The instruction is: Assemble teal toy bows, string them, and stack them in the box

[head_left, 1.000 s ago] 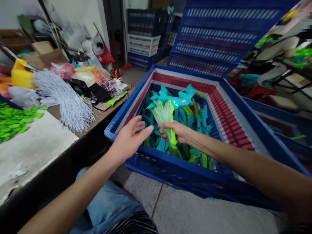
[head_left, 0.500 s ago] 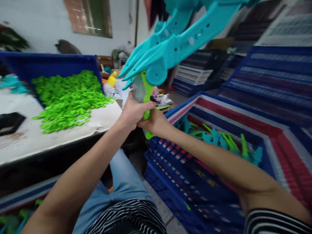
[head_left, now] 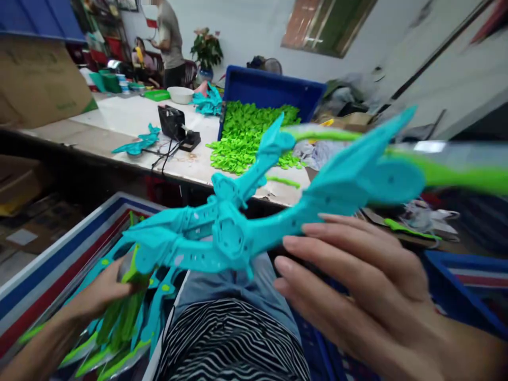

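from here i see the left hand [head_left: 109, 283] clamped on the lower left end of a turquoise-and-green piece [head_left: 232, 235], which hangs in the air before the person's lap [head_left: 236, 286], partly over a lined crate [head_left: 59, 280] of similar parts [head_left: 153, 317]. the right hand [head_left: 357, 286], apart from the left, has its fingers stretched out by the piece's right-hand arm; whether they touch i can't tell. beyond, on the counter [head_left: 123, 114], green bits [head_left: 246, 140] spill from a blue bin [head_left: 273, 87].
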